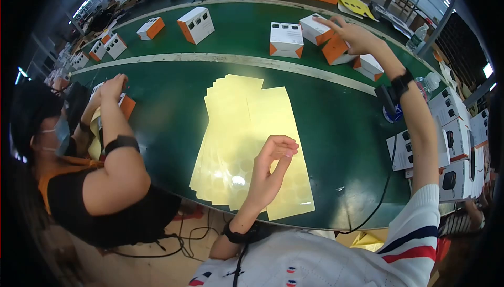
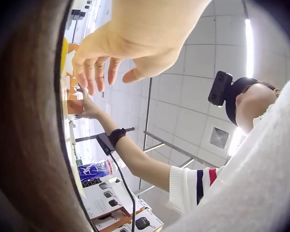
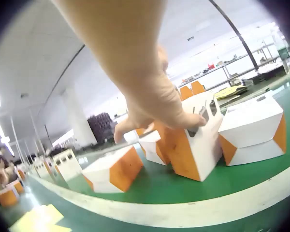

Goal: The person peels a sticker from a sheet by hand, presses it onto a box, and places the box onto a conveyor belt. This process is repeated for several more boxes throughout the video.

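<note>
At the far right of the bench, my right hand (image 1: pixel 359 38) grips a white-and-orange cardboard box (image 1: pixel 334 50) from above. In the right wrist view its thumb lies along the white printed side of that box (image 3: pixel 183 157), while the other fingers are partly hidden behind the wrist. My left hand (image 1: pixel 268 174) hovers over a fanned stack of yellow sheets (image 1: pixel 226 129) with round outlines, its fingers loosely bent. Nothing shows between the left hand's fingers in the left wrist view.
More boxes (image 1: pixel 286 40) stand close around the right hand, others (image 1: pixel 196 25) farther left along the green belt. Stacked boxes (image 1: pixel 455 137) and a plastic bottle (image 1: pixel 417 38) are at right. At left, another person (image 1: pixel 113 161) handles a box. A black cable (image 1: pixel 386 192) trails from the right wrist.
</note>
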{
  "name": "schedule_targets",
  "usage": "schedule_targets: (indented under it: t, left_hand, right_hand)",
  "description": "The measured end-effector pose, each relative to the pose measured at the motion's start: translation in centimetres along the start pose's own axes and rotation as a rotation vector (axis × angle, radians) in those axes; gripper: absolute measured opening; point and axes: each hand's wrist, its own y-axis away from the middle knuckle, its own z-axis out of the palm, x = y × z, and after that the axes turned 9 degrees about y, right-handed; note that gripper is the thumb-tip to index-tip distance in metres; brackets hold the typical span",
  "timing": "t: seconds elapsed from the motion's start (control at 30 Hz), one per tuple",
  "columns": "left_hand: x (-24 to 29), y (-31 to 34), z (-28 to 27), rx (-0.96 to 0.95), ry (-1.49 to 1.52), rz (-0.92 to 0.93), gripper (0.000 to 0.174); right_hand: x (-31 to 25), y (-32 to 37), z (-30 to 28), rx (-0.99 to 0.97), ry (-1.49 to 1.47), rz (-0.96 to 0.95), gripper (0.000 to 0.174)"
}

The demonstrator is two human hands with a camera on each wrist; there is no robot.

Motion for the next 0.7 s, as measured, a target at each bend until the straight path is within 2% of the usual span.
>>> schedule_targets:
  t: [0.03,0.1,0.13,0.17,0.23,0.27,0.33,0.37,0.4,0.47,0.5,0.53,0.63,0.67,0.7]
  left_hand:
    - [0.3,-0.1,0.3,0.024,-0.057,0.051,0.022]
    - [0.9,-0.1,0.7,0.074,-0.170,0.141,0.023]
    - [0.5,-0.1,0.3,0.079,-0.222,0.179,0.039]
    - [0.6,-0.1,0.4,0.121,-0.321,0.278,0.046]
    - [0.3,-0.3,1.1,0.197,-0.515,0.478,0.061]
    - [0.5,-0.1,1.1,0.132,-0.557,0.453,0.083]
    - [1.9,0.8,2.3,0.043,-0.567,0.403,0.088]
    - [2.7,1.4,2.9,-0.002,-0.573,0.377,0.090]
    - [3.5,2.1,2.7,-0.033,-0.655,0.302,0.099]
    - [5.6,3.0,3.2,-0.089,-0.699,0.206,0.098]
    - [6.5,3.5,3.5,-0.113,-0.722,0.161,0.097]
    - [6.8,4.0,3.8,-0.149,-0.637,0.004,0.093]
    - [4.5,4.5,4.5,-0.109,-0.133,0.226,0.084]
    - [4.1,4.5,4.7,-0.123,-0.128,0.276,0.079]
    - [3.7,4.6,4.9,-0.138,-0.122,0.326,0.075]
  right_hand:
    - [-0.8,0.8,-1.2,-0.001,-0.071,0.058,0.137]
    - [-3.0,3.0,-3.2,0.134,-0.230,-0.038,0.131]
    - [-4.6,4.3,-4.4,0.225,-0.254,-0.106,0.129]
    - [-6.4,5.7,-5.8,0.320,-0.276,-0.171,0.128]
    - [-10.2,9.2,-9.4,0.219,-0.361,-0.230,0.125]
    - [-11.9,10.6,-10.3,0.268,-0.380,-0.304,0.125]
    - [-14.7,12.9,-12.5,0.225,-0.465,-0.415,0.121]
    - [-16.0,13.9,-13.6,0.134,-0.533,-0.454,0.118]
    - [-16.9,14.8,-13.8,0.147,-0.542,-0.500,0.115]
    - [-18.1,16.1,-14.7,0.052,-0.600,-0.577,0.106]
    - [-18.6,16.6,-14.8,0.102,-0.609,-0.614,0.104]
    - [-19.0,17.1,-14.7,0.155,-0.615,-0.658,0.103]
    - [-20.4,16.4,-14.0,0.561,-0.910,-0.697,0.095]
    - [-20.9,16.1,-13.9,0.679,-1.132,-0.655,0.093]
    - [-20.8,16.3,-14.3,0.705,-1.253,-0.592,0.090]
